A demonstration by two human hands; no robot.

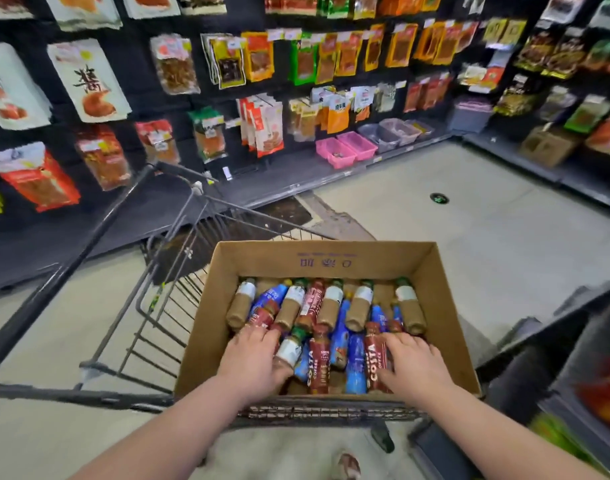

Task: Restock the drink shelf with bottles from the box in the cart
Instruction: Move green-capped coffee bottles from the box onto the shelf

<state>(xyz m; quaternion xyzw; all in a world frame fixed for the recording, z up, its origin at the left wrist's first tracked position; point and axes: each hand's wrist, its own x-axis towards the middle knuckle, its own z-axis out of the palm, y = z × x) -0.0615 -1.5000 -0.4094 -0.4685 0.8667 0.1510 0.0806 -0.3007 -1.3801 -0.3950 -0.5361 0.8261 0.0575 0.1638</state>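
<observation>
— What are the fingers doing?
— The left hand (251,362) lies with fingers spread over bottles at the box's lower left, not closed on any. The right hand (414,367) rests flat, fingers apart, beside a red Costa coffee bottle (375,365).
— And the bottles?
— Lying in the cardboard box (326,259), lower centre of the frame, in the wire cart (165,299). Hanging snack packets (89,81) fill the upper left.

A shop aisle: the pale grey floor (487,244) has a worn, patched strip near the shelf foot. Dark shelving (130,64) hung with snack packets (89,81) lines the left and far walls. Pink bins (345,147) sit on the bottom shelf.
</observation>
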